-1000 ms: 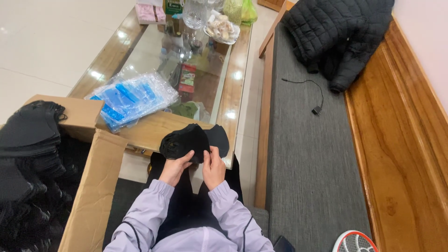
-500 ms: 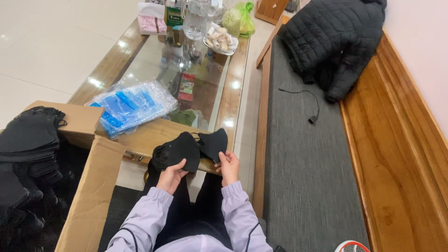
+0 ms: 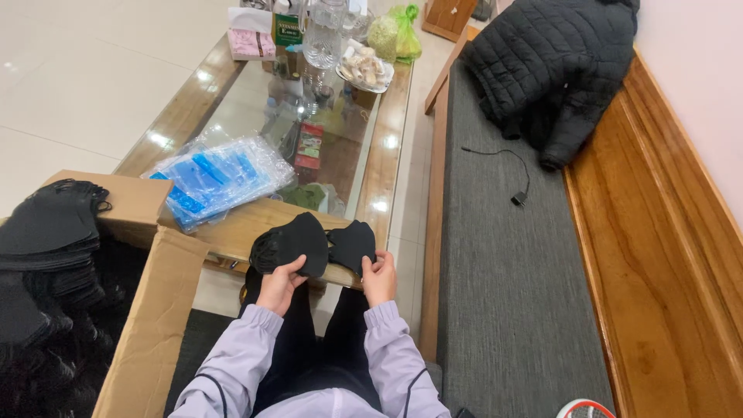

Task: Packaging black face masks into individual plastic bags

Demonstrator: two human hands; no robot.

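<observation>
Since a second ago my two hands have drawn apart: what was one dark bundle in front of me is now split into two black face masks, one per hand. My left hand (image 3: 280, 280) is closed on the larger black mask (image 3: 298, 241), thumb on top and fingers curled under its lower edge; it looks like a small stack, though I cannot tell how many pieces. My right hand (image 3: 379, 276) pinches the smaller black mask (image 3: 354, 244) at its bottom edge, fingers shut on it. The two masks sit just beside each other, over the near wooden rim of the tabletop (image 3: 391, 166), above my knees.

On the glass tabletop, to the left of the masks, lies a clear plastic packet of blue items (image 3: 217, 178). Further away stand a glass jar (image 3: 323, 35), a plate of pale food (image 3: 364, 68), a pink tissue box (image 3: 251, 42) and a green bag (image 3: 402, 31).

At my left is an open cardboard box (image 3: 147, 310) heaped with more black masks (image 3: 46, 232). To my right runs a grey bench cushion (image 3: 503, 271), with a black cable (image 3: 515, 174) lying on it and a black padded jacket (image 3: 549, 62) at its far end.
</observation>
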